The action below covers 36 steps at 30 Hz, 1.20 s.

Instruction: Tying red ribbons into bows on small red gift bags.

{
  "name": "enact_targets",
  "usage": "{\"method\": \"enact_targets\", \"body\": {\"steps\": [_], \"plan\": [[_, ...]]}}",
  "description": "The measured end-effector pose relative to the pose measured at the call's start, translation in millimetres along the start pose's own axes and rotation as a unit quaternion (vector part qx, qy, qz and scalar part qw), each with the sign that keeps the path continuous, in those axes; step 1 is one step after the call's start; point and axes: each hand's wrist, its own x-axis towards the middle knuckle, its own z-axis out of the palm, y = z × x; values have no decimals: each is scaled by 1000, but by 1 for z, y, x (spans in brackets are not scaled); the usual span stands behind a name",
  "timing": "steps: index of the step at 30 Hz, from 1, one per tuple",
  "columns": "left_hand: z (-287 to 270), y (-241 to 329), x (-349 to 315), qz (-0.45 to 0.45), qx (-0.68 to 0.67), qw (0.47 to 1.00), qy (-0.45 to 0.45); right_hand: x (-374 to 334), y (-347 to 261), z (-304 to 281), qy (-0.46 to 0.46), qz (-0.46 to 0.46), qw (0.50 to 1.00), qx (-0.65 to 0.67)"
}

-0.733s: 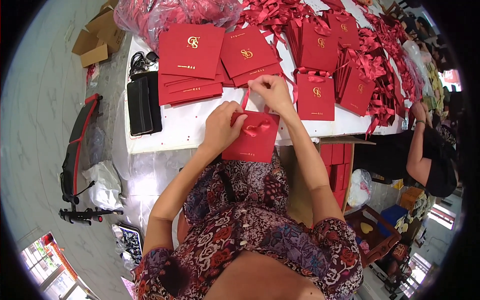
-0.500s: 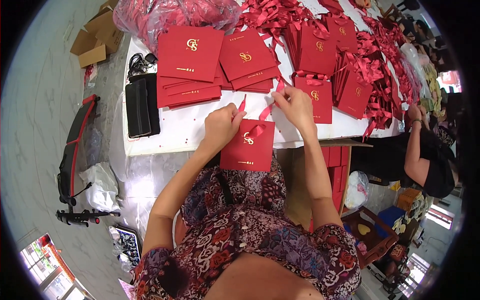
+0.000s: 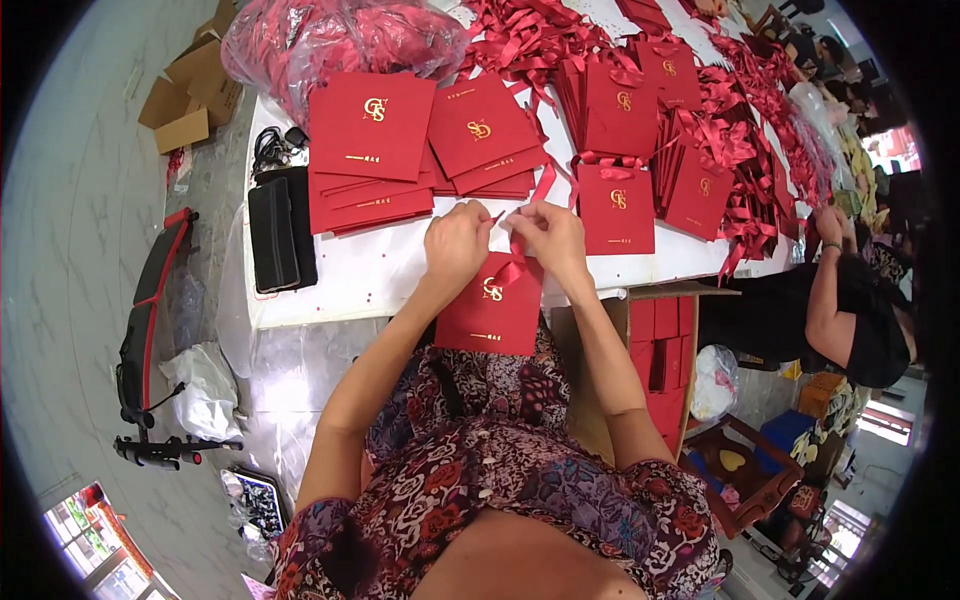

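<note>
A small red paper gift bag (image 3: 485,325) with gold lettering hangs over the table's front edge, against my lap. From its top a red ribbon (image 3: 511,268) runs up between my hands. My left hand (image 3: 458,240) is closed, thumb and fingers pinching one ribbon end just above the bag's left corner. Close beside it my right hand (image 3: 553,240) pinches the ribbon's other part, fingertips almost meeting the left ones. A loose ribbon tail (image 3: 545,184) rises behind the right fingers toward the flat stacks. Fingers partly hide where the ribbon crosses.
Flat red bags (image 3: 372,130) lie stacked at the left. Ribboned bags (image 3: 622,110) stand in rows at the right, near a heap of red ribbon (image 3: 525,40). A black phone case (image 3: 275,235) lies at the left edge. An open carton (image 3: 665,335) of red bags stands below; another person's arm (image 3: 828,285) is at right.
My hands have come together over the bag, the right moving left and down, the left slightly right. The ribbon between them has drawn in. The view has shifted slightly.
</note>
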Motion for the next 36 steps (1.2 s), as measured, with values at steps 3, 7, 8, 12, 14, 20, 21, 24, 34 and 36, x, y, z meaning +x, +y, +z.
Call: {"method": "enact_targets", "body": {"steps": [3,7,8,12,14,20,21,24,34,36], "plan": [[-6,10,-2,-45,-178,983,18,8,15,5,-49,39,991,116],[-16,16,-1,-56,-193,979,-18,10,25,16,-89,40,967,233],[-17,15,0,-46,-197,979,-17,9,26,20,-87,39,968,233],[-26,2,-16,23,-214,976,23,1,18,22,-70,-45,972,219],[-35,6,-33,-90,-244,965,30,-1,14,11,-21,-3,942,336],[-69,9,-63,-176,-555,810,-75,13,8,-9,58,75,901,423],[-76,15,-63,-175,-553,812,-74,14,1,-3,62,105,881,456],[-82,27,-69,-161,-444,880,-47,14,-16,13,47,156,867,470],[-109,39,-65,76,-165,982,-61,54,11,-14,59,-46,944,320],[-109,47,-66,126,-49,991,-24,40,12,-34,91,-55,962,251]]}}
